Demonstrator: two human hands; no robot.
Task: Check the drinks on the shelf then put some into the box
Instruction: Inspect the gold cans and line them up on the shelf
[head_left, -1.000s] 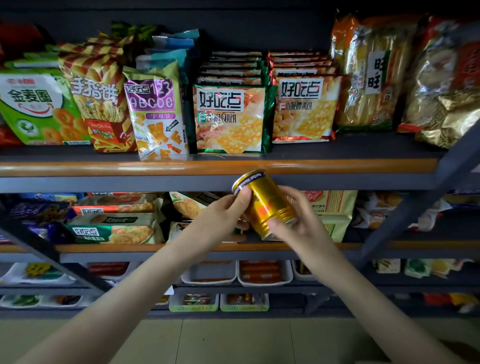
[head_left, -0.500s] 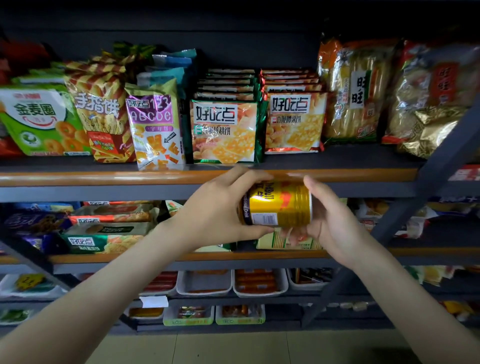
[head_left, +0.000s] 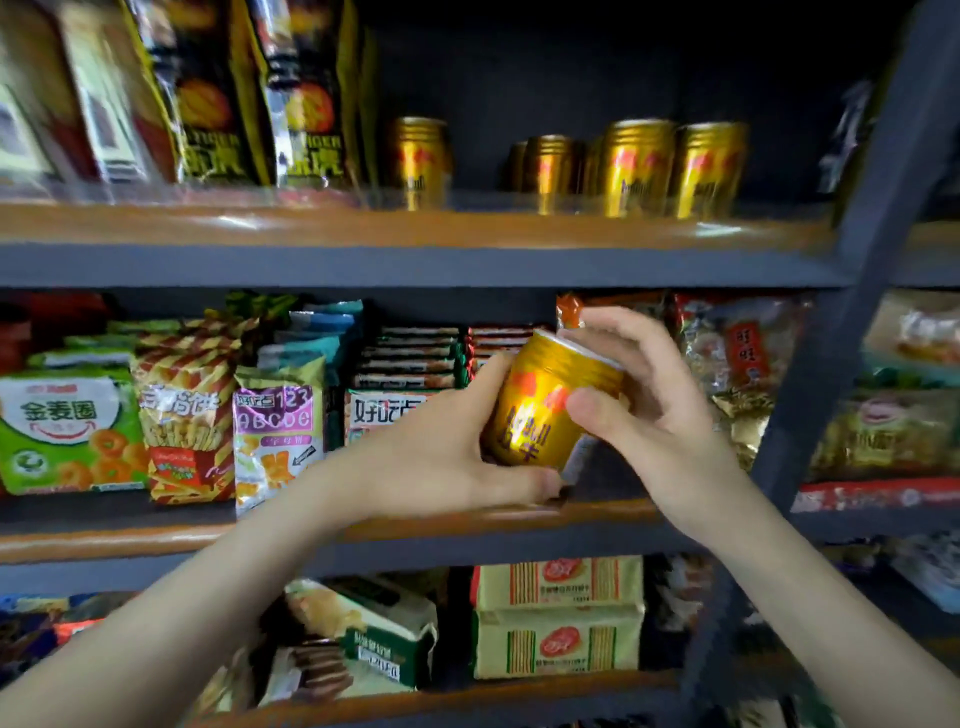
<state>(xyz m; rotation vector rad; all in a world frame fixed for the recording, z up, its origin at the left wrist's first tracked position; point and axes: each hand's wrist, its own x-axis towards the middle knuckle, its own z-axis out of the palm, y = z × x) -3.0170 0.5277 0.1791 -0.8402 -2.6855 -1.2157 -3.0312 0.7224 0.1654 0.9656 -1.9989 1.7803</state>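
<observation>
Left hand (head_left: 447, 460), right (head_left: 657, 415) — grip can (head_left: 537, 410) (tilted).

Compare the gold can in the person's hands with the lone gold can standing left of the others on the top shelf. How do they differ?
The held can tilts; the lone shelf can stands upright. The held can is gripped by the left hand and right hand; the lone shelf can is untouched. Both are gold with red markings.
</observation>
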